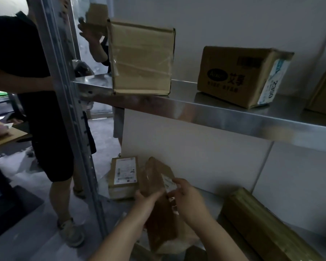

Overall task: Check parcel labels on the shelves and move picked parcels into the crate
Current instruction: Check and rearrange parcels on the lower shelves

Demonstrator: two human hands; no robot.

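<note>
Fingers [155, 194] of left hand [145, 201] and right hand [185, 196] grasp one brown parcel [156, 178], lower centre, between two others: labelled parcel [123, 176], wrapped parcel [262, 228]. Upper frame, two whole boxes: taped box [141, 59], printed box [241, 76].

1 head-worn view, facing forward and down, close to shelves [215, 117]

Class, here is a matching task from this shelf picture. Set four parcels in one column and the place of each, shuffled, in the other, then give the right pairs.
Parcels
1. taped plain box
2. box with printed logo
3. parcel with white barcode label
4. brown parcel

Places
A. held by the left hand and right hand
B. upper shelf, to the right of another box
C. lower shelf, left end
D. upper shelf, left end

Pairs: 1-D, 2-B, 3-C, 4-A
</note>
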